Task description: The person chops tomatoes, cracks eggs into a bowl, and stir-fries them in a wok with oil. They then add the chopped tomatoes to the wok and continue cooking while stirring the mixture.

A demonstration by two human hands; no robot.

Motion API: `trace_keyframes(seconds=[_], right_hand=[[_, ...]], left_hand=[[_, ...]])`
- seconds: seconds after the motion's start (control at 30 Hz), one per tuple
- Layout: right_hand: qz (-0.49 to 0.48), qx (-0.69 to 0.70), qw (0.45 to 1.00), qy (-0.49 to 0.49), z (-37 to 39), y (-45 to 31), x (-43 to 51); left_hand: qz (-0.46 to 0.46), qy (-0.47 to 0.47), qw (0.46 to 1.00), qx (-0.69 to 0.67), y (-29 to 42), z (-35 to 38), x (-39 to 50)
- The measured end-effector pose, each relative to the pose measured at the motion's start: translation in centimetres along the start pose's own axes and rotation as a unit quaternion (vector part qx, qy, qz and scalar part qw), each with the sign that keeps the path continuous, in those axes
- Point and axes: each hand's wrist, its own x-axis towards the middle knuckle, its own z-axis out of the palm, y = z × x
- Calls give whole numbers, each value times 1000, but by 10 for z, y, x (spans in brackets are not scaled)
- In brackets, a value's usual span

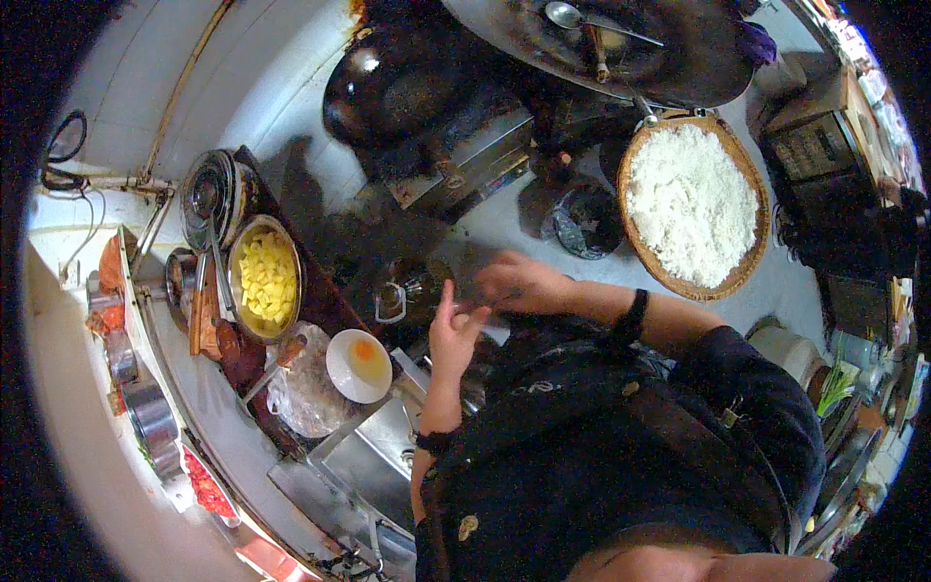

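Observation:
In the middle of the view, my left hand (454,335) is raised with its index finger pointing up and its thumb apart. A small pale thing shows by its palm, too unclear to name. Close on its right is my right hand (520,282), blurred, with its fingers bent; whether it holds anything cannot be seen. To the lower left of my left hand, a white bowl (337,382) holds a yellowish liquid with an orange spot. Beside the bowl lies a clear plastic bag (309,407). A clear container with a pale handle (391,302) stands left of my hands.
A wicker basket (762,218) of white rice (691,200) stands at right. A metal bowl (231,280) of yellow chunks (269,276) is at left, near a lidded pot (207,189). Large woks (684,65) are above, one with a ladle (565,14). A lined bin (584,225) stands before me.

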Motion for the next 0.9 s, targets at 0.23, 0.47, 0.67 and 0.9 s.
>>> trace_keyframes(seconds=[0.23, 0.47, 0.67, 0.9], right_hand=[[213, -190, 950, 127, -59, 79, -58], [-148, -73, 985, -41, 19, -69, 34], [-161, 37, 983, -79, 94, -70, 110], [-135, -73, 985, -83, 162, -91, 242]], left_hand=[[-109, -51, 961, -249, 26, 8, 0], [-113, 9, 856, -504, 21, -21, -21], [-19, 91, 875, -476, 3, -77, -67], [-64, 165, 905, -386, -41, -133, -124]])
